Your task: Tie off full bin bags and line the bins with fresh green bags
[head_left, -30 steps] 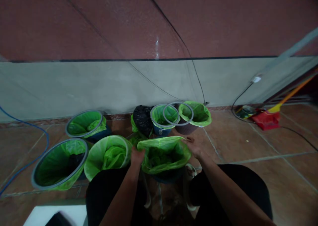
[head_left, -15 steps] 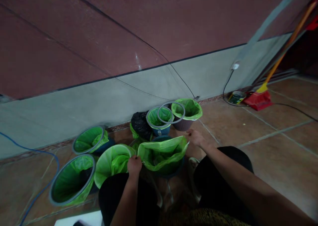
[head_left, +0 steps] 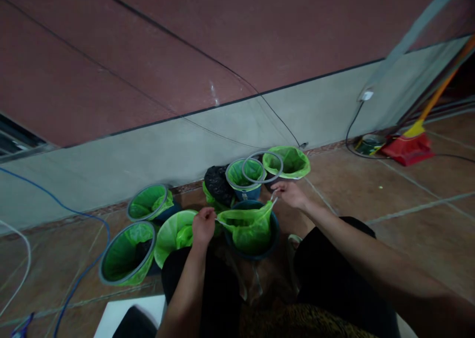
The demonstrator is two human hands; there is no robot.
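Between my knees stands a dark blue bin [head_left: 272, 244] with a green garbage bag [head_left: 252, 229] inside it. The bag's mouth is partly gathered, drawn up by pale drawstrings at both sides. My left hand [head_left: 203, 226] is closed on the left drawstring, just off the bag's rim. Closed too, my right hand [head_left: 291, 195] pinches the right drawstring [head_left: 274, 195], which forms a loop above the bag. What lies deep in the bag is hidden.
Several bins with green liners stand around, including a grey-rimmed one [head_left: 128, 254] at left. A loose grey ring [head_left: 262, 180] rests across two bins by the wall. Nearby are a black bag [head_left: 218, 184], a red dustpan [head_left: 408, 149], a paint can [head_left: 370, 144] and a blue hose [head_left: 92, 217].
Both hands have pulled the drawstrings outward and up. The bag's wide mouth has narrowed, and its edge has come away from the bin's rim. The view has shifted slightly left.
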